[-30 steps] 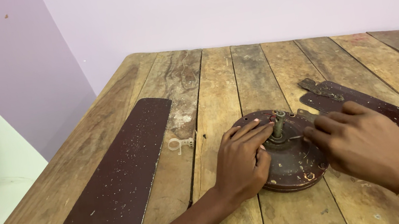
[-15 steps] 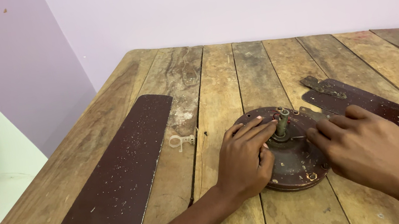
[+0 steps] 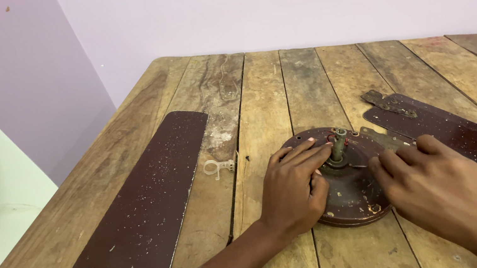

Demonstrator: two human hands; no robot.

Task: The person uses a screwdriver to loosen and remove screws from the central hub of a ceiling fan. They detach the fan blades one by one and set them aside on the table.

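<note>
A round dark brown fan motor housing (image 3: 349, 190) lies flat on the plank table (image 3: 283, 95), with a short metal shaft (image 3: 337, 142) standing up from its middle. My left hand (image 3: 294, 192) rests palm down on the housing's left side, fingers stretched toward the shaft. My right hand (image 3: 441, 188) lies on the right side, fingertips touching the housing near the shaft; a red thread band circles that wrist. Neither hand grips anything.
One long brown fan blade (image 3: 138, 223) lies at the left, its metal bracket nearest me. Another blade (image 3: 462, 137) runs under my right hand toward the right edge. A small clear plastic clip (image 3: 217, 168) sits between blade and housing. The table's left edge drops beside a wall.
Both hands have stayed on the housing, with the fingers shifting slightly around the shaft. The view has drifted a little.
</note>
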